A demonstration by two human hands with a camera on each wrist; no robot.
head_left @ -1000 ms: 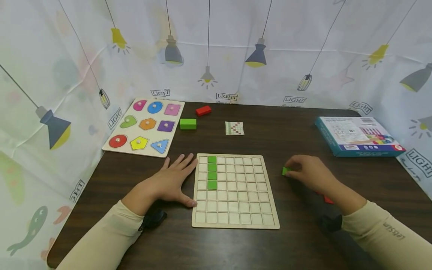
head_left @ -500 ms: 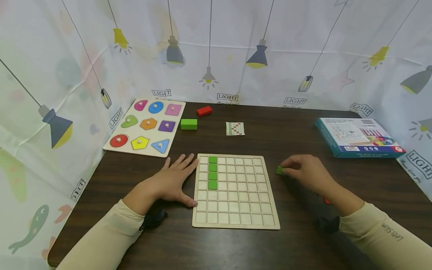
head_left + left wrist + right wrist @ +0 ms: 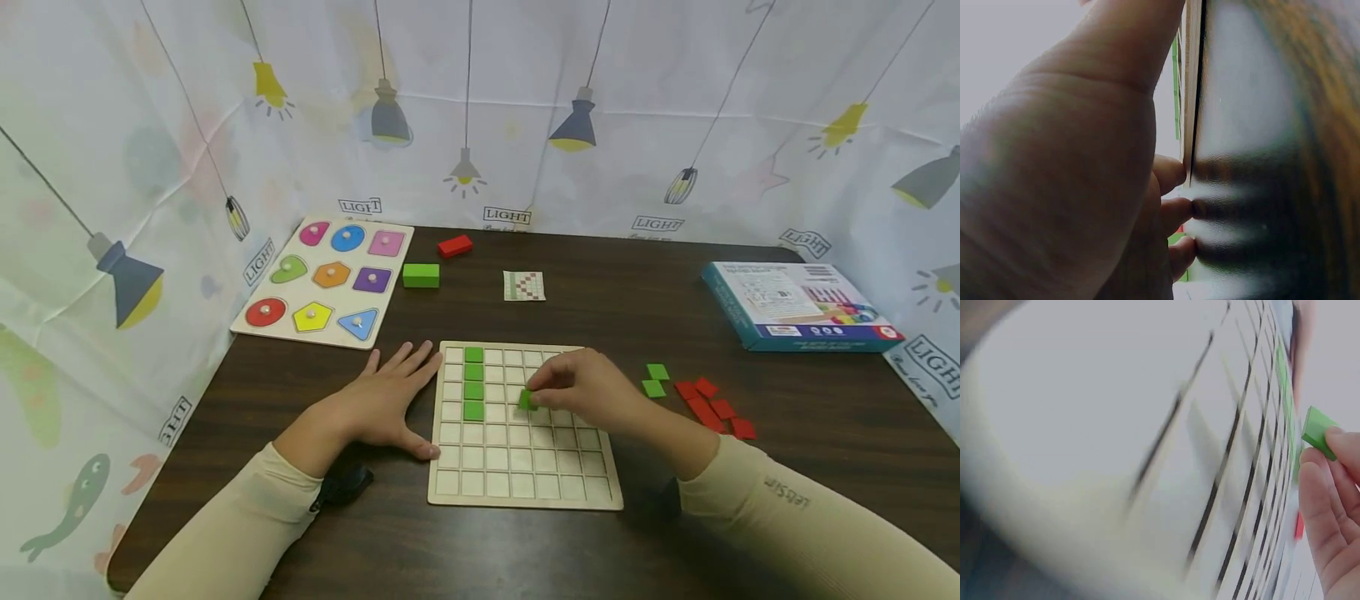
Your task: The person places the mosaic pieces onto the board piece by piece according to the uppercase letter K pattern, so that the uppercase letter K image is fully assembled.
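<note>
The right hand pinches a small green tile between its fingers, tilted over the grid board, at nine o'clock from that hand. The tile looks square, without a long axis. Farther toward nine stands the green column, running twelve to six, nearer the left hand, whose widely spread fingers touch the board's nine o'clock edge.

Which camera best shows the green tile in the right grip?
Right wrist: the green tile appears larger, face and edge distinct. The head view shows it small, partly covered by the right grip. I can't make it out in the left wrist.
</note>
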